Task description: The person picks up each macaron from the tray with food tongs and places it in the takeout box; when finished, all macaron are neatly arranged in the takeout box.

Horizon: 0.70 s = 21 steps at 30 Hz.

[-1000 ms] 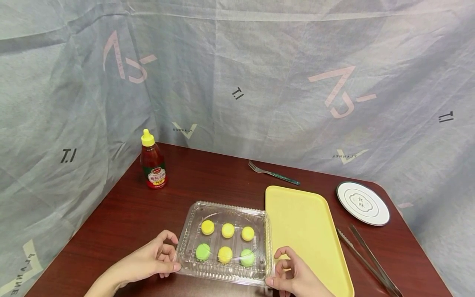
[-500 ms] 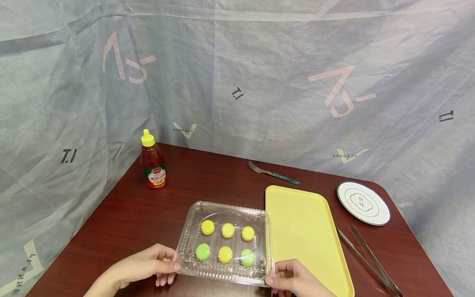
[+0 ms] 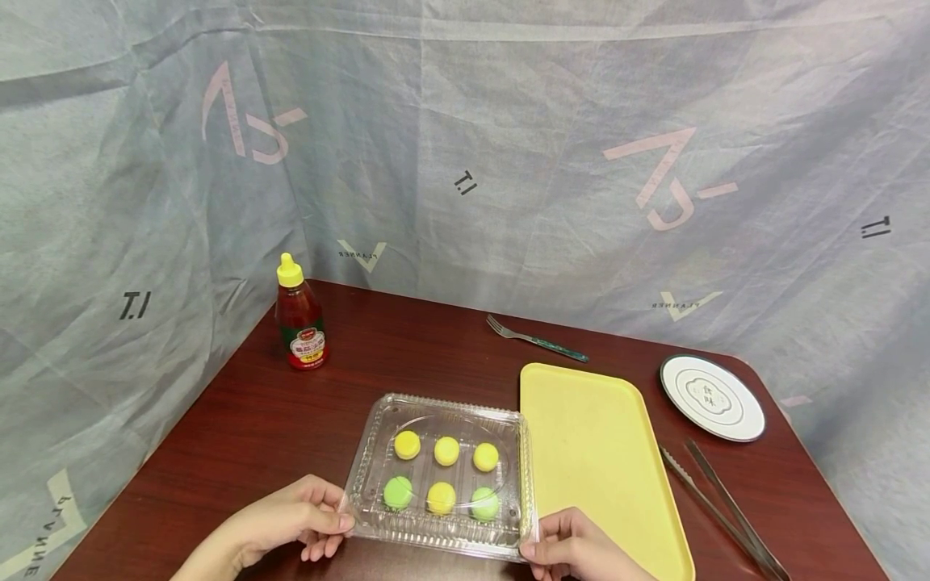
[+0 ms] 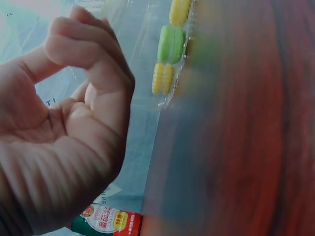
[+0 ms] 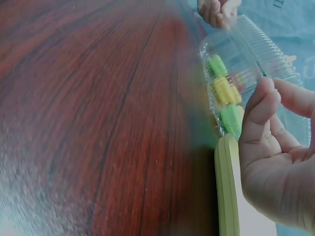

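A clear plastic clamshell box [image 3: 436,536] lies in front of me in the head view, its lid down. Inside sit two rows of macarons, with yellow ones [image 3: 446,451] at the back and a yellow one between two green ones [image 3: 397,492] in front. My left hand [image 3: 279,520] pinches the box's front left corner between thumb and curled fingers. At the front right corner, my right hand [image 3: 577,549] pinches the rim the same way. The right wrist view shows the right thumb and fingertips meeting at the lid's edge.
Right of the box lies a yellow tray [image 3: 588,436], partly beneath my right hand in the head view. Metal tongs [image 3: 726,508] and a white plate [image 3: 712,398] are farther right. A fork [image 3: 538,339] lies behind the tray, and a ketchup bottle [image 3: 301,323] stands at back left.
The fingers of both hands have curled in lower under the box's front corners since a second ago. The box and the macarons have stayed in place.
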Each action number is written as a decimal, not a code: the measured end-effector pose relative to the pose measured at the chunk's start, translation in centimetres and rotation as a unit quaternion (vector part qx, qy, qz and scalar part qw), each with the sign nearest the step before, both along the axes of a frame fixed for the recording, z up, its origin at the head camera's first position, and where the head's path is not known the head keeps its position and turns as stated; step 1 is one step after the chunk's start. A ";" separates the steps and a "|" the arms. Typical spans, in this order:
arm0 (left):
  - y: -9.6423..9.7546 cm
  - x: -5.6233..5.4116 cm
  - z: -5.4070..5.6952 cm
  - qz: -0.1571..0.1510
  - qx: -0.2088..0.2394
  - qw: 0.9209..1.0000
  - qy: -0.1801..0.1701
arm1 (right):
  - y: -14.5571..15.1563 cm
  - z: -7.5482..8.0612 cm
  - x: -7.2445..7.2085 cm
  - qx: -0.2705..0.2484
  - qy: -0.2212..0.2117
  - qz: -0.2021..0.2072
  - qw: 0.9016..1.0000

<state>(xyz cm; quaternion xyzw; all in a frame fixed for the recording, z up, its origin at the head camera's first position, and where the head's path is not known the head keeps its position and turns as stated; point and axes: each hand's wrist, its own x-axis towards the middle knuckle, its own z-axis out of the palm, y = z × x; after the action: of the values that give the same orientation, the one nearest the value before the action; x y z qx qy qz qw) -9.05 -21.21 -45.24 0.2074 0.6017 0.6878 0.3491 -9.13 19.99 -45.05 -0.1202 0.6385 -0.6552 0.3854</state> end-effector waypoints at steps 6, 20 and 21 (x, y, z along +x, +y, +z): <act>0.2 0.2 -0.1 0.027 -0.004 0.999 -0.016 | -0.1 0.0 0.0 -0.003 0.003 -0.005 1.000; 0.5 0.5 -0.2 0.059 -0.001 0.998 -0.033 | -0.3 0.1 0.0 -0.024 -0.019 -0.013 0.999; 0.5 0.5 -0.2 0.058 -0.001 0.998 -0.034 | -0.3 0.0 0.0 -0.026 -0.020 -0.013 0.999</act>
<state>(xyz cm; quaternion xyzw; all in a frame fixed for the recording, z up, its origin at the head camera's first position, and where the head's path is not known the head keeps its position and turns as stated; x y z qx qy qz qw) -8.59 -20.72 -45.46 0.1485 0.6015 0.7127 0.3289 -9.14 19.68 -45.02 -0.1087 0.6149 -0.6789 0.3862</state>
